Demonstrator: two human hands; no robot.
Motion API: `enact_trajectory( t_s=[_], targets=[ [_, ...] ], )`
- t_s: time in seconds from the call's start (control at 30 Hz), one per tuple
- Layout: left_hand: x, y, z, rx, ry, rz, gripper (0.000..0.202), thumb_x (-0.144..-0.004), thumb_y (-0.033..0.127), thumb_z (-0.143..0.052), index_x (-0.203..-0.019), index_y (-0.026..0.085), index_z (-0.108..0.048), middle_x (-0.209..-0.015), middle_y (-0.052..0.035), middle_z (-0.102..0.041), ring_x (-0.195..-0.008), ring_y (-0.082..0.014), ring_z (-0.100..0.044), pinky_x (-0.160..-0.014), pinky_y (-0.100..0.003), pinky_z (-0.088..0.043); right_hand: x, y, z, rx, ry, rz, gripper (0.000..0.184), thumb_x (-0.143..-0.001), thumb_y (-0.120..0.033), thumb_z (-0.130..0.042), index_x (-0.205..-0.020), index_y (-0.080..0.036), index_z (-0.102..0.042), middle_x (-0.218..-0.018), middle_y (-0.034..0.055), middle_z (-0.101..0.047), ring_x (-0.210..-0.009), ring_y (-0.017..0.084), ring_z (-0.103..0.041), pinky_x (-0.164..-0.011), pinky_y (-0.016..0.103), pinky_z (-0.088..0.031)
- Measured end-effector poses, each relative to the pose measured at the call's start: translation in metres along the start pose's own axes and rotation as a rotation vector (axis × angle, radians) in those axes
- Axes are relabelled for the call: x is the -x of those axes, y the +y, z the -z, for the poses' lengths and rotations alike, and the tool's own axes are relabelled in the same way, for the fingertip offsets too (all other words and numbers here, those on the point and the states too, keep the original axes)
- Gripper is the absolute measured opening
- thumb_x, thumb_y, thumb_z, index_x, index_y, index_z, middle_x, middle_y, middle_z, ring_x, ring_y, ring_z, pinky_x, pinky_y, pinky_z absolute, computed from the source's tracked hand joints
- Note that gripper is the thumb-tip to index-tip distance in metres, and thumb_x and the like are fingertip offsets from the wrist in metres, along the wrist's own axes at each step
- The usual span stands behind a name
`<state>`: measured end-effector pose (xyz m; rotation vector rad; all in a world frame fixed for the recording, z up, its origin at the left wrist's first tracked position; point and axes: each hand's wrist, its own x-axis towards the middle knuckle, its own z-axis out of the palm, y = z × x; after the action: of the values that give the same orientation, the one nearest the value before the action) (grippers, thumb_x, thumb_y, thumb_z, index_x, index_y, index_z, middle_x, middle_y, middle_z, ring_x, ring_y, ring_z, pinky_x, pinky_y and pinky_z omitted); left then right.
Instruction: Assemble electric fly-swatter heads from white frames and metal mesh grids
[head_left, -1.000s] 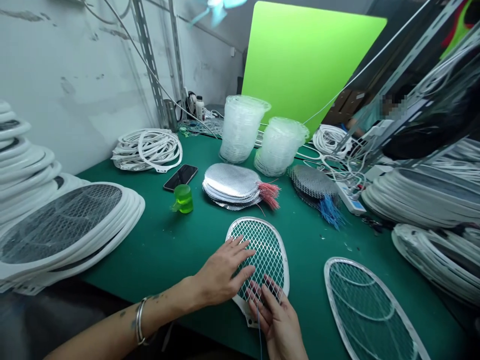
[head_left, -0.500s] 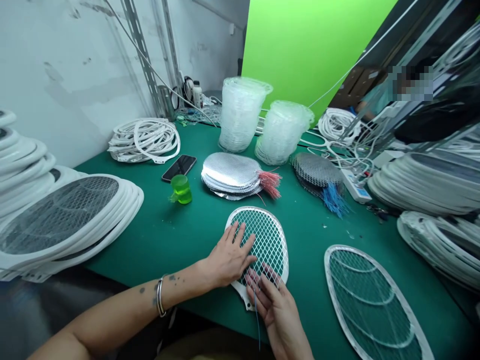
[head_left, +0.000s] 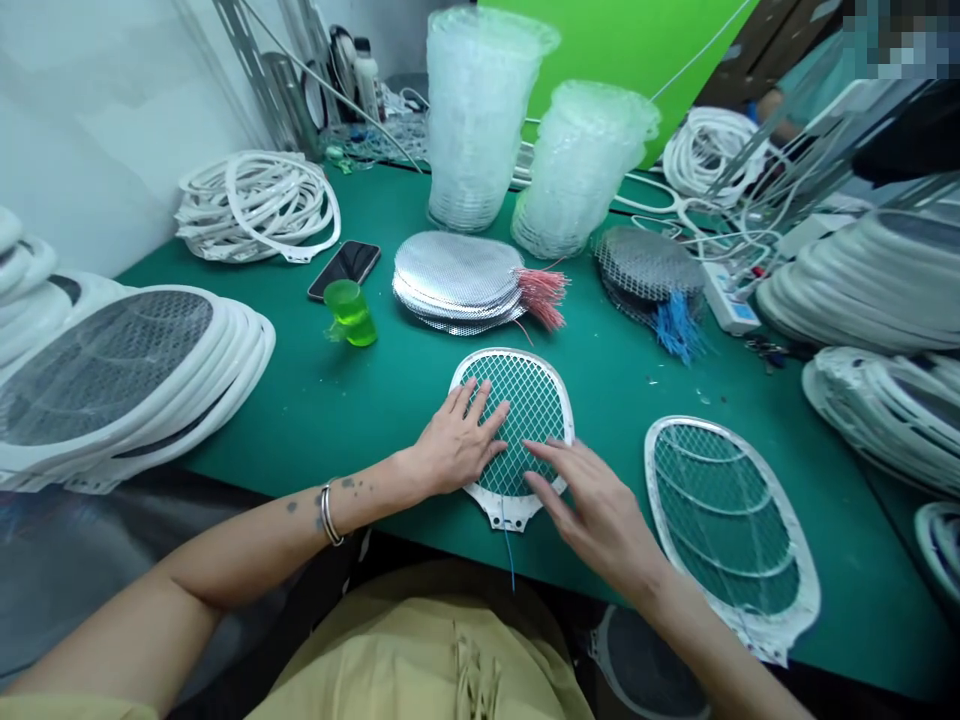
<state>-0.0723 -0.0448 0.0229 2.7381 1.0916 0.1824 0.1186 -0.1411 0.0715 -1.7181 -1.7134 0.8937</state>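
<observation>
A white racket-shaped frame with a wire mesh [head_left: 525, 400] lies flat on the green table [head_left: 360, 400] near its front edge. A thin blue wire [head_left: 510, 555] hangs from the frame's neck over the table edge. My left hand [head_left: 457, 445] rests open on the mesh's left side, fingers spread. My right hand [head_left: 592, 500] lies open on the frame's lower right rim, fingers stretched toward the mesh. Neither hand grips anything.
A second white frame [head_left: 727, 520] lies to the right. Behind are mesh stacks with red wires [head_left: 465, 280] and blue wires [head_left: 652, 275], a green cup [head_left: 349, 312], a phone [head_left: 343, 269], clear plastic stacks [head_left: 480, 110], white rings [head_left: 255, 200], and frame piles left [head_left: 112, 370] and right [head_left: 862, 290].
My right hand moved from the frame's neck to its lower right rim and flattened out. The view tilted down and closer; my left hand stayed on the mesh.
</observation>
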Motion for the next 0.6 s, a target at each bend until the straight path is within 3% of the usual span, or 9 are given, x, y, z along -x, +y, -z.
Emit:
enact_trajectory(
  t_s=[0.07, 0.17, 0.27, 0.43, 0.53, 0.6],
  targets=[
    [0.000, 0.001, 0.001, -0.007, -0.016, -0.002, 0.061, -0.099, 0.044, -0.036, -0.146, 0.005, -0.034, -0.154, -0.0214, -0.027, -0.145, -0.0370, -0.014, -0.116, -0.052, -0.018, -0.024, 0.008, -0.005, 0.170, -0.169, 0.300, 0.057, -0.088, -0.044, -0.059, -0.141, -0.026, -0.047, -0.149, 0.0033, -0.041, -0.143, 0.030, -0.025, -0.119, 0.050, -0.006],
    [-0.001, 0.001, 0.001, -0.019, -0.012, -0.010, 0.060, -0.099, 0.035, -0.034, -0.146, -0.002, -0.029, -0.153, -0.0227, -0.029, -0.145, -0.0374, -0.013, -0.116, -0.051, -0.018, -0.046, 0.024, -0.010, 0.321, -0.375, 0.491, 0.077, -0.091, -0.050, -0.053, -0.153, -0.021, -0.017, -0.158, 0.0048, -0.015, -0.146, 0.028, -0.012, -0.119, 0.047, 0.001],
    [-0.002, -0.004, 0.000, -0.018, 0.009, -0.012, 0.055, -0.099, 0.028, -0.030, -0.146, -0.002, -0.030, -0.153, -0.0213, -0.030, -0.145, -0.0353, -0.015, -0.117, -0.049, -0.019, -0.051, 0.037, -0.010, 0.408, -0.447, 0.496, 0.077, -0.093, -0.054, -0.045, -0.153, -0.023, -0.008, -0.158, 0.0040, -0.007, -0.146, 0.025, -0.009, -0.119, 0.046, 0.001],
    [0.014, -0.006, 0.013, 0.096, 0.132, -0.040, 0.049, -0.101, 0.027, -0.030, -0.143, 0.003, -0.035, -0.153, -0.0177, -0.033, -0.146, -0.0257, -0.021, -0.119, -0.043, -0.022, -0.049, 0.041, -0.011, 0.445, -0.468, 0.479, 0.071, -0.094, -0.056, -0.041, -0.152, -0.028, -0.011, -0.158, 0.0008, -0.003, -0.146, 0.024, -0.005, -0.119, 0.046, 0.003],
    [0.042, 0.009, 0.025, 0.217, 0.206, -0.177, 0.040, -0.097, 0.032, -0.042, -0.130, 0.013, -0.052, -0.147, -0.0120, -0.044, -0.144, -0.0244, -0.027, -0.119, -0.044, -0.025, -0.050, 0.039, -0.011, 0.423, -0.475, 0.473, 0.070, -0.095, -0.054, -0.042, -0.152, -0.029, -0.012, -0.158, 0.0005, -0.003, -0.146, 0.024, -0.006, -0.119, 0.045, 0.003],
    [0.062, 0.025, 0.025, 0.243, 0.167, -0.322, 0.031, -0.095, 0.029, -0.047, -0.121, 0.018, -0.059, -0.139, -0.0091, -0.054, -0.140, -0.0238, -0.035, -0.118, -0.043, -0.027, -0.051, 0.038, -0.011, 0.424, -0.480, 0.475, 0.067, -0.096, -0.052, -0.040, -0.152, -0.030, -0.011, -0.158, -0.0001, -0.003, -0.146, 0.024, -0.006, -0.119, 0.045, 0.002]
  ],
)
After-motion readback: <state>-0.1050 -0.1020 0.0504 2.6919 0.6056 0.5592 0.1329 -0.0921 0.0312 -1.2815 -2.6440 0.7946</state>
